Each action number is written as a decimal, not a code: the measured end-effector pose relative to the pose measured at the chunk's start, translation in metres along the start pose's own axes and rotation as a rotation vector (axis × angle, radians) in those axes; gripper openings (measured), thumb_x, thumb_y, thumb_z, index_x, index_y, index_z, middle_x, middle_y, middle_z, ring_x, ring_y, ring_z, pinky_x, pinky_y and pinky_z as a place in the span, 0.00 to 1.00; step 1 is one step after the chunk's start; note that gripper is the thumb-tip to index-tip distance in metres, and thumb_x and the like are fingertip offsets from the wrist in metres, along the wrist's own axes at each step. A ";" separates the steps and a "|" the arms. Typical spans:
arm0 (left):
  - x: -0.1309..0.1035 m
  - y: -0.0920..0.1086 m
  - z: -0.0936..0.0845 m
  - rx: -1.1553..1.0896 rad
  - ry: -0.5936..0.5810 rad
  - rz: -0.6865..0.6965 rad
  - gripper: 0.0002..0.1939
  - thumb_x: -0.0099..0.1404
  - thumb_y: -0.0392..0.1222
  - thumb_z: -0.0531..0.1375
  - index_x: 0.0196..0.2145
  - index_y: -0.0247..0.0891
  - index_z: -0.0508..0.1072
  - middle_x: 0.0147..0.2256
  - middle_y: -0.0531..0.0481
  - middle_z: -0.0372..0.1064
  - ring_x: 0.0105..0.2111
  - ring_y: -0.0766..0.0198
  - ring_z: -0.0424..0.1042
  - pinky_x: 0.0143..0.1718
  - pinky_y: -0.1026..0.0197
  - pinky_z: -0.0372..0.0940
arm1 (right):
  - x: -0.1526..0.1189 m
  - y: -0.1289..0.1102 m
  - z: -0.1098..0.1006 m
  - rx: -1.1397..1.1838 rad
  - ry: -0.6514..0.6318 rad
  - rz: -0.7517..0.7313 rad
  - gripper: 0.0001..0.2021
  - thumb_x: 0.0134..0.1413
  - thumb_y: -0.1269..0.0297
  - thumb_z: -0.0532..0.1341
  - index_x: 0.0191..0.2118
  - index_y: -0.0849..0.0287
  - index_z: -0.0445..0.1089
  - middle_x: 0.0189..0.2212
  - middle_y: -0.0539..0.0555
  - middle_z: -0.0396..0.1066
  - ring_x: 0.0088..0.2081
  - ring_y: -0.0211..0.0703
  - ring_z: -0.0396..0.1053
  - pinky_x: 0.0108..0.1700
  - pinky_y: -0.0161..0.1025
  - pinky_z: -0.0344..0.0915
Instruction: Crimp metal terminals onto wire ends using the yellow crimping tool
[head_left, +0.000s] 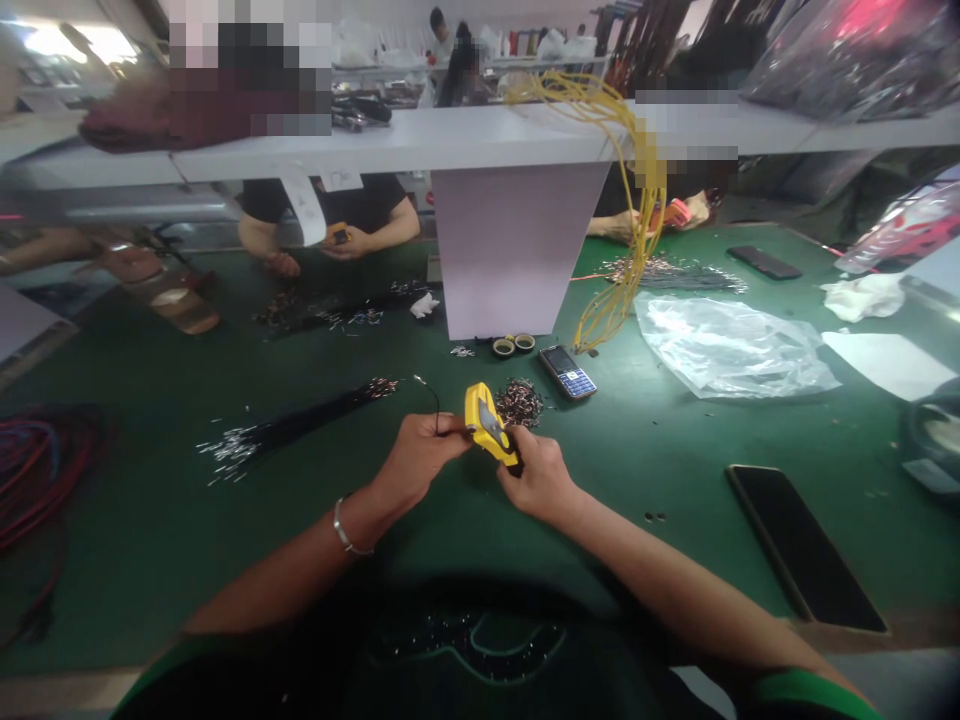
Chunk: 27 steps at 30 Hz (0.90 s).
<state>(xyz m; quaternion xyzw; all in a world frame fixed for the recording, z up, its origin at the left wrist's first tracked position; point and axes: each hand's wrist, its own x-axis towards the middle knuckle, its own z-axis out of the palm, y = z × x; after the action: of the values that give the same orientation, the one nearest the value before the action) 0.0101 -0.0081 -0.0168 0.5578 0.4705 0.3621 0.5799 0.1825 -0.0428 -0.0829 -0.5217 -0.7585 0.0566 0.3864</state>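
Note:
My right hand is closed round the handle of a yellow wire stripper, held tilted over the table. Pinched in my left hand is a thin black wire; its metal-tipped end curves up above the fingers. The wire's other end is hidden by the fingers at the stripper's head. Just behind the tool sits a heap of small copper-coloured pieces. To the left lies a bundle of black wires, with silvery tips at the near end and coppery tips at the far end.
A keypad phone, two tape rolls and a clear plastic bag lie beyond my hands. Yellow wires hang from the shelf. A smartphone is at right, red cables at left. People work opposite.

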 end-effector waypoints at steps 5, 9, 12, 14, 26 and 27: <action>0.001 0.000 -0.001 -0.026 -0.002 -0.011 0.04 0.49 0.35 0.63 0.25 0.35 0.78 0.19 0.56 0.66 0.20 0.74 0.56 0.22 0.68 0.51 | 0.001 0.000 -0.002 -0.051 0.005 -0.019 0.07 0.44 0.68 0.54 0.34 0.58 0.61 0.20 0.52 0.68 0.22 0.44 0.66 0.26 0.37 0.58; 0.003 0.000 0.000 -0.028 -0.006 -0.012 0.03 0.48 0.34 0.63 0.24 0.35 0.78 0.17 0.57 0.62 0.19 0.74 0.55 0.22 0.68 0.51 | 0.002 0.000 -0.002 -0.087 0.008 -0.018 0.05 0.45 0.67 0.55 0.32 0.58 0.60 0.21 0.53 0.68 0.23 0.44 0.67 0.27 0.37 0.58; 0.004 0.000 0.000 -0.023 -0.004 -0.015 0.03 0.48 0.33 0.62 0.19 0.35 0.76 0.18 0.56 0.64 0.19 0.75 0.55 0.22 0.68 0.51 | 0.002 0.002 0.000 -0.049 0.000 -0.007 0.04 0.45 0.67 0.54 0.31 0.58 0.60 0.20 0.52 0.67 0.22 0.43 0.66 0.26 0.37 0.57; 0.006 0.000 0.000 -0.023 0.000 -0.015 0.04 0.47 0.33 0.62 0.17 0.35 0.75 0.17 0.56 0.64 0.19 0.75 0.54 0.21 0.67 0.50 | 0.001 0.003 0.002 -0.017 -0.003 0.006 0.04 0.45 0.67 0.54 0.31 0.57 0.60 0.19 0.51 0.66 0.21 0.42 0.65 0.25 0.36 0.57; 0.015 -0.010 -0.007 -0.003 0.012 -0.092 0.11 0.47 0.39 0.65 0.31 0.33 0.79 0.18 0.54 0.65 0.15 0.76 0.51 0.17 0.66 0.44 | 0.001 0.006 0.008 0.258 -0.055 0.258 0.01 0.44 0.66 0.55 0.27 0.56 0.60 0.18 0.48 0.64 0.19 0.39 0.63 0.24 0.35 0.59; 0.015 -0.010 -0.007 -0.011 0.021 -0.090 0.10 0.47 0.38 0.65 0.30 0.33 0.79 0.18 0.54 0.65 0.14 0.76 0.51 0.16 0.66 0.43 | 0.002 0.005 0.008 0.335 -0.077 0.305 0.02 0.44 0.66 0.55 0.27 0.56 0.61 0.17 0.48 0.64 0.19 0.38 0.63 0.23 0.34 0.59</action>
<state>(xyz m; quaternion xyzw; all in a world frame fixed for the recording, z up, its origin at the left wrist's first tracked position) 0.0066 0.0074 -0.0285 0.5292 0.4993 0.3438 0.5937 0.1810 -0.0363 -0.0898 -0.5564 -0.6652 0.2592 0.4252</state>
